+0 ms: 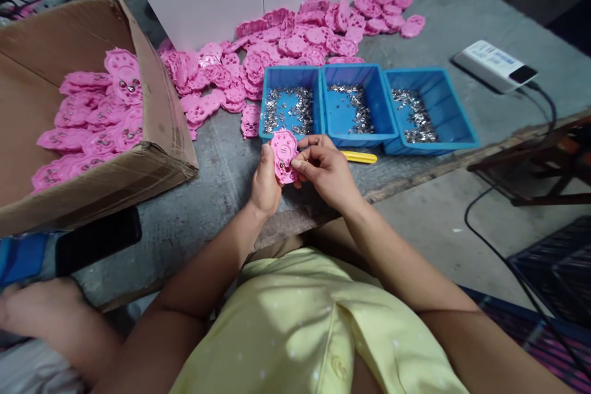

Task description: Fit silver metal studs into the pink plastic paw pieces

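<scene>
My left hand (266, 183) is closed on a pink plastic part (285, 149), its thumb along the left edge. The part is flat with a scalloped outline, held upright, and small shiny metal bits show in its lower half. My right hand (329, 172) is pinched against the part's lower right side; whatever lies between its fingertips is too small or hidden to name. Just beyond the hands stand three blue bins: the left bin (292, 133), the middle bin (390, 101) and the right bin (455, 104), each with small silvery metal pieces on its floor.
A cardboard box (161, 135) with similar pink parts stands left. Loose pink parts (295, 43) lie heaped before a white carton (207, 0). A yellow-handled tool (360, 157), black phone (99, 240) and white corded device (496, 64) rest on the table. Another person's arm (55, 320) is lower left.
</scene>
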`<state>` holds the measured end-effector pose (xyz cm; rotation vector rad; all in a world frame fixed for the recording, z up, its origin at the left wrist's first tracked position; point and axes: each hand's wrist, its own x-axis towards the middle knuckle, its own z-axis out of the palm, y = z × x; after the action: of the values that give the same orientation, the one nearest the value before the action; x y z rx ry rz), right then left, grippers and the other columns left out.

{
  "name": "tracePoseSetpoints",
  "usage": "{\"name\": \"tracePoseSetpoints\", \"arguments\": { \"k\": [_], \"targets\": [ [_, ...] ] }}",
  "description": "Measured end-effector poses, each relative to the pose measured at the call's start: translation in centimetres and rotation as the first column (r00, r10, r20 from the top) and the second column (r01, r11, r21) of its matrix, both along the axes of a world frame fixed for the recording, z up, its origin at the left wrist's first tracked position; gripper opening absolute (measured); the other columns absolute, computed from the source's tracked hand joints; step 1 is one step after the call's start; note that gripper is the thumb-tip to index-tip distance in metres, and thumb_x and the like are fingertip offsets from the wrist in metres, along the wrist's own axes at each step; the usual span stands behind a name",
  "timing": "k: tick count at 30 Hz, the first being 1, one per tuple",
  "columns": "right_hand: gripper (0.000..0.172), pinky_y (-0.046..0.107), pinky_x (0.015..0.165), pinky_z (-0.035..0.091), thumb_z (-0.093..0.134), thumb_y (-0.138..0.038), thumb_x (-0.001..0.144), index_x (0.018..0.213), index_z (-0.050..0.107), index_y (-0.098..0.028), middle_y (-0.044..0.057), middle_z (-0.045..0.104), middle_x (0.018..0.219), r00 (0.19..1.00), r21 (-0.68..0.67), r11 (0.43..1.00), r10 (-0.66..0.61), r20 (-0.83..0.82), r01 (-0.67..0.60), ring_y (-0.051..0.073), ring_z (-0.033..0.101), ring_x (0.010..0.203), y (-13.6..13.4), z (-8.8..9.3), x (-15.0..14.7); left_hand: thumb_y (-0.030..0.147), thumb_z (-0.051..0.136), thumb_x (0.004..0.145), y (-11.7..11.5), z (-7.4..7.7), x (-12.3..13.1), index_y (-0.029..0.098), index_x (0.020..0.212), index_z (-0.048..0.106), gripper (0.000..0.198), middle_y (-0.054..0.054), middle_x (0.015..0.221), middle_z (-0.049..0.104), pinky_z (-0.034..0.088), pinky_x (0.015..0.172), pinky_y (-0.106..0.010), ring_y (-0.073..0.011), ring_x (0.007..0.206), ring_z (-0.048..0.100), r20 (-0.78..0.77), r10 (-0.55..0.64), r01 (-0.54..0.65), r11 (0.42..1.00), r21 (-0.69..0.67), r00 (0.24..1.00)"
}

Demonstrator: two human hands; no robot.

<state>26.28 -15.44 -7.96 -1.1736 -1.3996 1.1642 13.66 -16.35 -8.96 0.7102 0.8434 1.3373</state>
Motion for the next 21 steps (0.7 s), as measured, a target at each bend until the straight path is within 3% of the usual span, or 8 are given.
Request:
{"name": "tracePoseSetpoints", "arguments": {
  "k": [7, 15, 18, 21],
  "targets": [
    [0.034, 0.026, 0.046, 0.05, 0.082, -0.042, 0.074, 0.06, 0.065, -0.016, 0.006, 0.054, 0.099, 0.999, -0.079, 0.997, 0.015, -0.042, -0.019, 0.01, 0.052, 0.065, 0.1, 0.4, 0.0, 0.085, 0.063, 0.073, 0.0, -0.1, 0.0, 0.023, 0.107, 0.065, 0.071, -0.007, 0.082, 0.068, 0.055, 0.056, -0.033, -0.0287, 0.087, 0.071, 0.016, -0.041, 0.041, 0.999, 0.003, 0.999],
    [0.032, 0.026, 0.053, 0.053, 0.087, -0.04, 0.069, 0.062, 0.065, -0.017, 0.008, 0.056, 0.102, 0.999, -0.016, 1.0, -0.024, 0.021, 0.024, 0.013, 0.056, 0.074, 0.2, 0.0, 0.3, 0.085, 0.065, 0.069, -0.1, 0.0, 0.0, 0.022, 0.108, 0.066, 0.074, -0.007, 0.081, 0.067, 0.054, 0.055, -0.032, -0.0286, 0.087, 0.071, 0.027, -0.09, 0.09, 0.996, -0.022, 0.996],
    [0.034, 0.026, 0.046, 0.051, 0.09, -0.04, 0.065, 0.07, 0.065, -0.018, 0.006, 0.055, 0.108, 0.994, -0.04, 0.997, -0.064, -0.089, 0.061, 0.009, 0.054, 0.063, 0.0, -0.4, 0.0, 0.084, 0.063, 0.074, 0.0, 0.4, -0.1, 0.022, 0.107, 0.064, 0.07, -0.007, 0.082, 0.068, 0.053, 0.053, -0.031, -0.0283, 0.085, 0.071, 0.034, -0.147, 0.148, 0.988, -0.041, 0.989],
    [0.038, 0.027, 0.039, 0.047, 0.087, -0.049, 0.069, 0.075, 0.063, -0.019, 0.005, 0.057, 0.108, 0.967, -0.092, 0.996, -0.021, -0.254, -0.002, 0.005, 0.05, 0.051, -0.4, -0.5, -0.3, 0.077, 0.06, 0.08, 0.0, 0.9, -0.4, 0.022, 0.107, 0.061, 0.062, -0.007, 0.08, 0.069, 0.05, 0.049, -0.028, -0.026, 0.079, 0.071, 0.029, -0.184, 0.185, 0.981, -0.052, 0.982]
  ]
}}
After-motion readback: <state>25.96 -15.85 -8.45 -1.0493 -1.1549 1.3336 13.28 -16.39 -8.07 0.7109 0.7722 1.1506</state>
